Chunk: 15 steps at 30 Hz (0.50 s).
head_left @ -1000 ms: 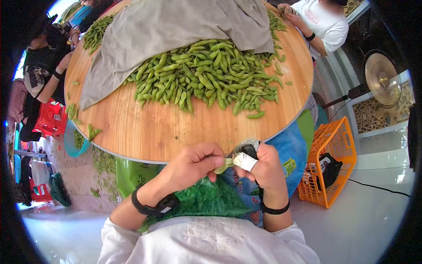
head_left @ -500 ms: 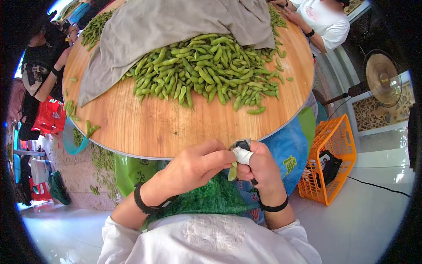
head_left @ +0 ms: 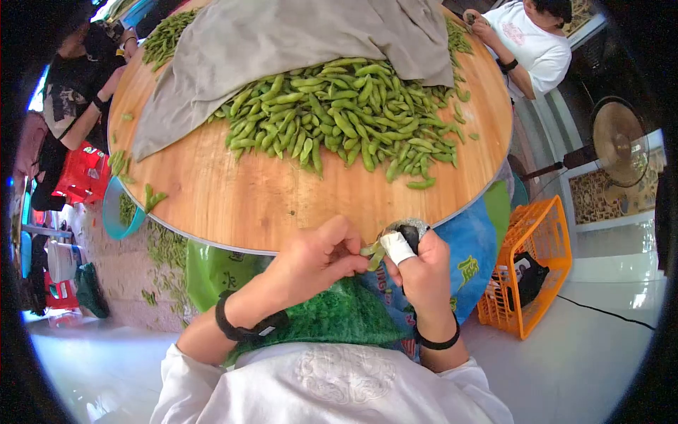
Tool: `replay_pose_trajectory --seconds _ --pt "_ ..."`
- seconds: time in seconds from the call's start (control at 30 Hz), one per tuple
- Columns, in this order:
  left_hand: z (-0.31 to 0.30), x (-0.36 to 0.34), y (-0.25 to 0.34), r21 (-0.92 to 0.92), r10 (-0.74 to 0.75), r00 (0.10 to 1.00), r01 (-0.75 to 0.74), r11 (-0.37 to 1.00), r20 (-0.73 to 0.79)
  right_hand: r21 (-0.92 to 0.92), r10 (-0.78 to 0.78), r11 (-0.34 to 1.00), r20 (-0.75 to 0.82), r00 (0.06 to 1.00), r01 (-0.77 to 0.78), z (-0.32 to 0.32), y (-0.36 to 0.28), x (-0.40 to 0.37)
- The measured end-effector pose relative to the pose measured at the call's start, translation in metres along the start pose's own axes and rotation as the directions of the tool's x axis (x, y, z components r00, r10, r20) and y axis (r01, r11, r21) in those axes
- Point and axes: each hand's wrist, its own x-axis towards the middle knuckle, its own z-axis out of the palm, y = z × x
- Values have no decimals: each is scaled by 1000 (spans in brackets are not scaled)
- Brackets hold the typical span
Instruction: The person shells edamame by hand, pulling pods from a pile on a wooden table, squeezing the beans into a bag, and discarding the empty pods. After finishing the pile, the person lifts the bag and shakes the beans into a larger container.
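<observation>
My left hand pinches a green edamame pod between thumb and fingertips, just off the table's near edge. The pod looks split, and its right side meets my right hand. White tape wraps the thumb of that hand. Its fingers are curled around a small round object with a silver rim and dark middle, whose kind I cannot make out. In front of me, a large heap of edamame pods lies on the round wooden table, partly under a grey cloth.
An orange crate holding a black item stands at the right, near a fan. A teal basin is at the left, with pods scattered on the floor. Two co-workers sit across the table. Green and blue plastic covers my lap.
My hands have drawn slightly apart, and the pod now shows split between them. The round object in my right hand has turned more into view. The whole view has shifted slightly.
</observation>
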Motion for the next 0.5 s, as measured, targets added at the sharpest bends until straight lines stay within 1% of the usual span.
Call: replay_pose_trajectory --seconds 0.03,0.1,0.13,0.2,0.23,0.27,0.3,0.33,0.4,0.43,0.5 --pt "3 -1 0 2 1 1000 -1 1000 -8 -1 -2 1000 8 1000 2 2 1 0" --pt "6 -1 0 1 -5 999 5 1000 -42 -53 -73 996 74 995 77 4 5 1" --pt "5 -2 1 1 -5 999 5 1000 -44 -53 -73 996 76 994 77 3 5 2" --pt "4 -3 6 68 -12 999 15 998 -34 -126 18 992 153 988 1 -4 5 2" --pt "3 -2 6 67 -12 999 14 998 -34 -127 18 992 153 988 1 -6 4 3" --pt "1 -1 7 288 211 977 -207 935 18 -68 129 991 186 974 -118 -8 1 5" --pt "0 -1 8 476 406 906 -411 777 120 -12 235 971 224 946 -239 -9 0 5" --pt "-2 -2 10 476 407 905 -413 776 122 -11 234 971 222 946 -238 -11 1 5" --pt "-7 -3 14 571 477 824 -559 601 306 210 288 897 393 873 -390 -14 4 7" --pt "-7 -3 12 568 477 822 -563 601 310 213 287 897 389 876 -388 -13 7 7" --pt "-8 -2 6 613 492 803 -583 533 336 321 284 856 364 887 -406 -11 9 8"
